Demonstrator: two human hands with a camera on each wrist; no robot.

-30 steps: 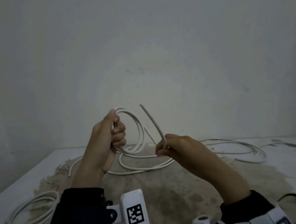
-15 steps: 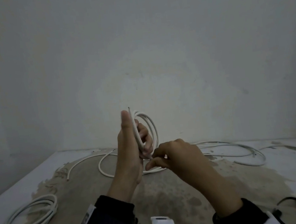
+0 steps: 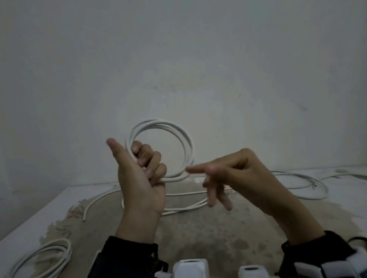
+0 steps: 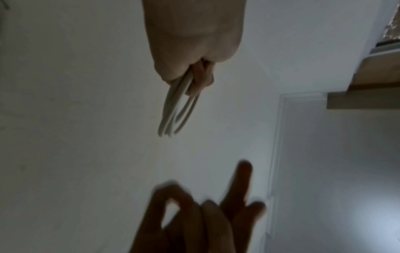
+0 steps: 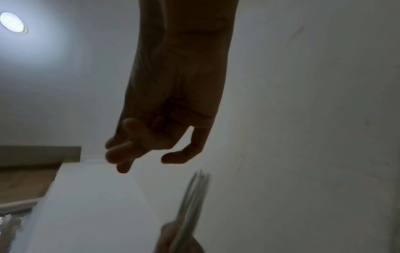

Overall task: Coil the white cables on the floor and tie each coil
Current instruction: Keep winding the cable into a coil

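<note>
While our left hand [image 3: 140,177] grips the coil [image 3: 173,135] upright above the floor [image 3: 211,237], fingers curled round its strands and thumb raised straight, the loops now face us as a full ring; half a second ago they stood edge-on behind the palm. Our right hand [image 3: 233,174], which was then pinching the cable's loose end against the left hand, has let go and moved off to the right: its fingers [image 3: 195,169] are spread and hold nothing, the forefinger tip just at the coil's lower right rim, though we cannot tell if it touches. The loose end that stood up beside the left thumb is no longer to be seen. A loose cable [image 3: 185,207] lies on the floor's far middle, trailing toward the far right corner. A second coil [image 3: 40,274] lies by the near left edge, as before.
</note>
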